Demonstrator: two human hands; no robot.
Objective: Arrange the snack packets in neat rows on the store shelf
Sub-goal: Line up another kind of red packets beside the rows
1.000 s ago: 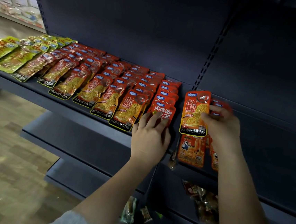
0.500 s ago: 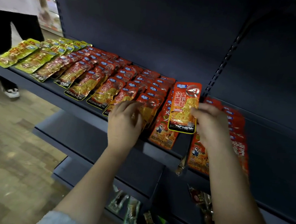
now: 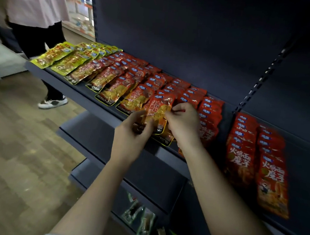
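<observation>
The dark blue metal store shelf [image 3: 81, 88] carries overlapping rows of orange and yellow foil snack packets [image 3: 116, 79], their far ends blurred. Above its front edge, the left hand [image 3: 129, 135] and right hand [image 3: 183, 122] both pinch one orange foil packet [image 3: 158, 108], hiding its lower part

Right hand [image 3: 183, 123] hides packets beneath; bystander [image 3: 35, 11] cropped.

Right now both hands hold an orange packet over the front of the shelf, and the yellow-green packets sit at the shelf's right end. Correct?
Not quite. The head view shows the yellow-green packets at the shelf's left end. Both hands, left and right, do hold the orange packet.
</observation>
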